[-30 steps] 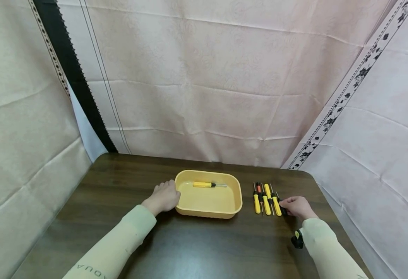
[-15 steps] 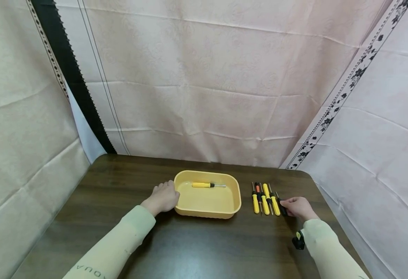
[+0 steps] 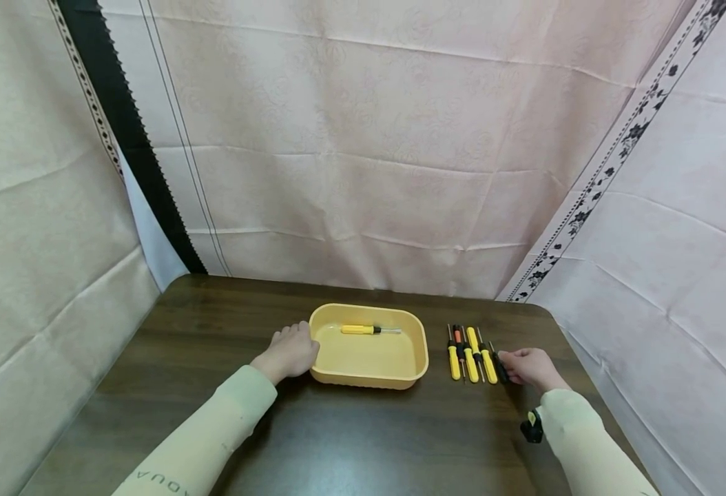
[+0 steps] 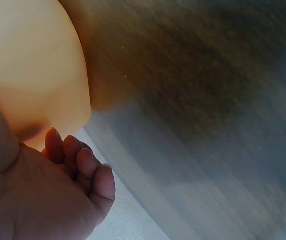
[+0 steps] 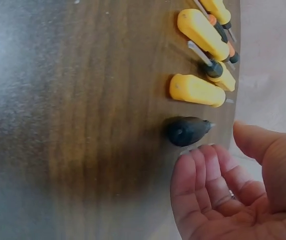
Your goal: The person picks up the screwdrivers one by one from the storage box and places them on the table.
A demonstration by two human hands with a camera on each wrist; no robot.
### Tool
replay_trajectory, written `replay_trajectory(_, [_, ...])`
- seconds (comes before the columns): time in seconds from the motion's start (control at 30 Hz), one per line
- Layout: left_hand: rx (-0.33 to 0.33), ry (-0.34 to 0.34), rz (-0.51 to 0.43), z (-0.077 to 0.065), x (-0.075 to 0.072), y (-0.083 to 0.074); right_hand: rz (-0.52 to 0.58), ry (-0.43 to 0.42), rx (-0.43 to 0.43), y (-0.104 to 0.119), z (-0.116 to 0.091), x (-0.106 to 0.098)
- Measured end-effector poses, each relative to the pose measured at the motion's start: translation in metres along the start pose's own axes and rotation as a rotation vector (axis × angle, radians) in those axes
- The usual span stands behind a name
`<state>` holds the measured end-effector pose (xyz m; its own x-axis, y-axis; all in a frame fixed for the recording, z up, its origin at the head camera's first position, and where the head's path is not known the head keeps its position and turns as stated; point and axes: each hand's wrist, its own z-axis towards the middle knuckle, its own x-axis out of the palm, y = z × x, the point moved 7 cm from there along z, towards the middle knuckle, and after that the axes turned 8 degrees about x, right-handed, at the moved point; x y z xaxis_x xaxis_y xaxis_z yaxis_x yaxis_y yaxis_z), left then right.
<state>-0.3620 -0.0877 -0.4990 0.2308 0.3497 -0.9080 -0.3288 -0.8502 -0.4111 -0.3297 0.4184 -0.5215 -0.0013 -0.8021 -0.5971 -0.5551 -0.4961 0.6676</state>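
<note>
My left hand [image 3: 288,350] holds the left edge of a yellow plastic basket [image 3: 369,380]. In the left wrist view its fingers [image 4: 103,185] are curled beside the basket's wall; the thumb's tip is hidden. One yellow-handled screwdriver [image 3: 358,330] lies in the basket. My right hand [image 3: 529,368] is just right of a black-handled screwdriver [image 3: 499,368] on the table. In the right wrist view the fingers and thumb stand spread apart beside this black handle [image 5: 185,131], with nothing between them.
Several yellow-handled screwdrivers [image 3: 490,368] and one with a red and black handle [image 3: 459,337] lie in a row left of the black one, some pointing opposite ways. The dark wooden table [image 3: 350,441] ends at pale cloth hangings [image 3: 369,172].
My right hand has drawn slightly to the right off the black-handled screwdriver, so more of its handle shows. The left hand has stayed at the basket. The view has shifted slightly.
</note>
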Motion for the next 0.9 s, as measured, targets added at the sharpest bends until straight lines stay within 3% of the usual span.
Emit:
replay_trajectory(0.23, [-0.011, 0.012, 0.004, 0.000, 0.002, 0.000, -0.038, -0.021, -0.038, 0.018, -0.013, -0.003])
replay_trajectory(0.4, [-0.016, 0.014, 0.004, 0.001, 0.002, 0.002, -0.007, -0.007, -0.090, 0.041, -0.021, 0.003])
replay_trajectory(0.9, [-0.012, -0.003, 0.000, 0.001, 0.000, 0.001, 0.018, 0.076, -0.236, 0.114, -0.042, 0.046])
